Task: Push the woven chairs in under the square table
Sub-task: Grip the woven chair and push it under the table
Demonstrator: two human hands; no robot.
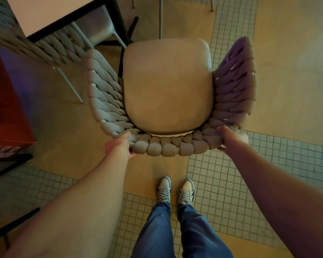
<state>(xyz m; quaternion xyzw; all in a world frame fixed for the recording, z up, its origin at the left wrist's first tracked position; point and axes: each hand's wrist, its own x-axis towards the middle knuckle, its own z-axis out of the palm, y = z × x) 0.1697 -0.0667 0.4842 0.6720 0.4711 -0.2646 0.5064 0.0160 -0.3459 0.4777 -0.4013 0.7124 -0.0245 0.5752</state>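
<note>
A woven chair (pixel 168 86) with a beige seat cushion and thick braided rope back stands right below me, its open front facing away. My left hand (pixel 119 146) grips the left end of the curved backrest. My right hand (pixel 231 138) grips the right end. The square table (pixel 50 13), pale top with a dark edge and dark legs, is at the upper left; the chair sits to the right of its corner, outside it. A second woven chair (pixel 50 47) is tucked against the table's near side.
A red box or cabinet (pixel 6 108) stands at the left edge. Thin metal legs of other furniture (pixel 160 17) rise beyond the chair. The floor mixes small grey tiles and smooth tan patches. My feet (pixel 175 190) are just behind the chair.
</note>
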